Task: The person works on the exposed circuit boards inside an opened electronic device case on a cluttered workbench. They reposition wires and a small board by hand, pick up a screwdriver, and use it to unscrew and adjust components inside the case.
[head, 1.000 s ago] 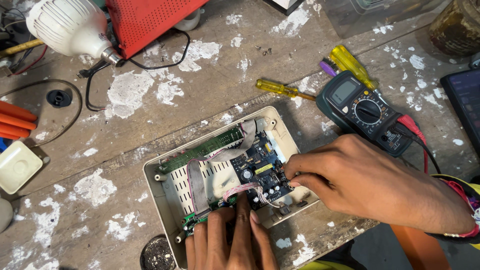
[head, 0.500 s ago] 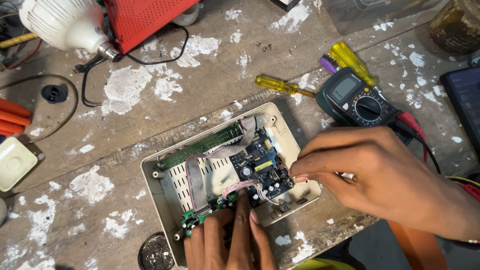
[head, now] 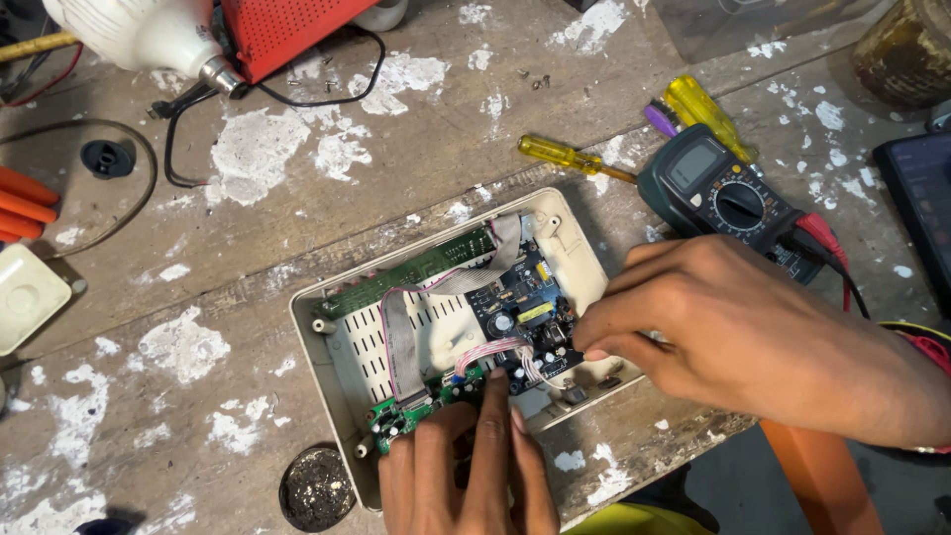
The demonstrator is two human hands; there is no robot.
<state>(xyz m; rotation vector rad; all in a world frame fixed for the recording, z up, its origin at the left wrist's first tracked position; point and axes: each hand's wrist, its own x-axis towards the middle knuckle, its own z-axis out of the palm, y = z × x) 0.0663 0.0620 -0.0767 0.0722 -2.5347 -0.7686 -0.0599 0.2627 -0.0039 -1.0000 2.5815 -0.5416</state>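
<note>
Far left: a white plastic cover (head: 28, 297) is lying at the bench edge, orange handles (head: 25, 203) above it, a white lamp bulb (head: 139, 35) and a red metal box (head: 287, 30) along the top, black cable (head: 173, 149) looping between them.

My left hand (head: 466, 476) is coming up from the bottom edge, fingers nearly straight and held close together, tips pressing down on the near rim of the open cream casing (head: 332, 372) and on the small green board (head: 401, 416) inside it. Not gripping anything, only bearing down.

The casing is sitting mid-bench, tilted, its near right corner close to the bench edge (head: 634, 466). Inside it: a long green strip board (head: 411, 272) along the far wall, a grey ribbon cable (head: 396, 342) running across, a dark circuit board (head: 515, 302) at the right, a pink-white wire bundle (head: 490, 352) leading to it.

My right hand (head: 753, 337) is reaching in from the right, fingers curled, thumb and forefinger tips pinched close at the dark board's right edge. Whether they are holding a part I cannot tell.

Open bench is lying left and behind the casing. A round dark tin (head: 317, 485) is sitting just beside my left hand. Behind my right hand: a yellow screwdriver (head: 570, 157), a multimeter (head: 728, 193) with red and black leads (head: 822, 243) trailing past my wrist, crowding that side.
</note>
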